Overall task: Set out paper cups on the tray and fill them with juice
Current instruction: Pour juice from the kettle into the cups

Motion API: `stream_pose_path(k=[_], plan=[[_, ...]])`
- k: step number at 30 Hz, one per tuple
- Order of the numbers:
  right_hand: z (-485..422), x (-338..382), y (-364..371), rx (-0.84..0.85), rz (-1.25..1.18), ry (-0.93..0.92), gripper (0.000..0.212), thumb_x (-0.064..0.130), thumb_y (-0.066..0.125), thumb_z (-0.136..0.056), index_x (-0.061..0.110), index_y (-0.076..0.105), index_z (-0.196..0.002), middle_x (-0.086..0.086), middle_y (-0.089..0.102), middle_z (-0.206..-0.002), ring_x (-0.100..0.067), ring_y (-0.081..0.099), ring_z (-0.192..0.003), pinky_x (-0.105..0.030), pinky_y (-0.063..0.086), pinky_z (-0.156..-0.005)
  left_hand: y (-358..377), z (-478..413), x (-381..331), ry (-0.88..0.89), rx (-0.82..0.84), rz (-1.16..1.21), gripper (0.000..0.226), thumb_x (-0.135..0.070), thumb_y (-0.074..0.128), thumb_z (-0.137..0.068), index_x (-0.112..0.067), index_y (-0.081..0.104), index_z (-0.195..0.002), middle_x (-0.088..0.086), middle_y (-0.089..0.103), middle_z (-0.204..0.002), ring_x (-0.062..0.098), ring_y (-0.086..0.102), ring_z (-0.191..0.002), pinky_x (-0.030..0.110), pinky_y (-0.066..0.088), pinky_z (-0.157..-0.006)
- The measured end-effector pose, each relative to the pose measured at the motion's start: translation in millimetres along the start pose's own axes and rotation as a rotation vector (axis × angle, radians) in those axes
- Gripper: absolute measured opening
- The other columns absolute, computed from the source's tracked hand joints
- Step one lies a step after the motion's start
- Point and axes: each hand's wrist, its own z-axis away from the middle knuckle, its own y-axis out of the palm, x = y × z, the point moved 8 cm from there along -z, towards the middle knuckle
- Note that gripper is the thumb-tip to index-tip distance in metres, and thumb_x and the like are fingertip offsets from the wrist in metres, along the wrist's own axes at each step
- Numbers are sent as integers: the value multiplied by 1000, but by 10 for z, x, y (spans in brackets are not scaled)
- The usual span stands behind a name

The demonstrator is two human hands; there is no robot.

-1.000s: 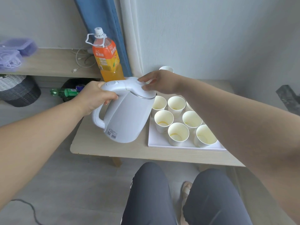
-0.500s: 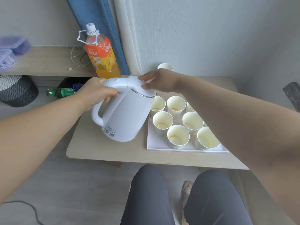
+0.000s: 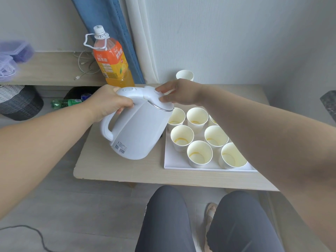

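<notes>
Paper cups (image 3: 181, 137): seven visible on the tray (image 3: 174, 160), just right of the grip, each with only a thin pool of juice at the bottom. Left to right: juice bottle (image 3: 112, 60) upright and capped, behind the left hand (image 3: 109, 103), which is wrapped round the top of the kettle (image 3: 140, 128) handle. The kettle is tilted right, spout end at the rim of the nearest back-row cup. Right hand (image 3: 180, 91) has its fingers laid on the lid, holding it down, not curled round anything. Spare cup (image 3: 184, 75) is just behind that hand, off-tray. My read: cups are laid out, fill step is barely started. No stream visible, so can't tell if it's pouring. Next move needs more tilt, lid kept down and spout centred over each cup in turn. Light cups tip easily, so pour slowly.
</notes>
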Motion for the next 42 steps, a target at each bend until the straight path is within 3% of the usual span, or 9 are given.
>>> stream_pose_path(k=[5,13,26,42], plan=[[-58,-40,27,4,-4,3,43,33,67,-88,32,57,-129,8,56,-131,-11,54,-117,-28,38,-107,36,-41,-16,-14,7,-15,30,-5,64,-76,-10,44,-54,9,46,-52,19,43,-55,26,36,-61],[-150,-92,68,8,-28,-13,44,32,67,-87,30,57,-130,8,55,-134,-12,54,-119,-33,40,-108,51,-95,28,-41,13,14,28,-2,62,-73,-11,44,-53,1,44,-38,22,41,-51,28,37,-63],[-243,-177,93,10,-42,-2,45,34,66,-87,31,58,-131,7,56,-134,-14,53,-122,-38,40,-108,75,-103,-86,-52,49,43,27,2,61,-73,-10,44,-56,3,42,-38,20,36,-46,26,38,-57],[-146,-75,0,4,-86,-28,46,27,62,-92,26,53,-136,6,56,-135,-13,53,-121,-33,41,-107,-4,-72,-189,-59,37,48,29,3,60,-73,-11,42,-54,3,40,-38,21,35,-47,26,37,-54]])
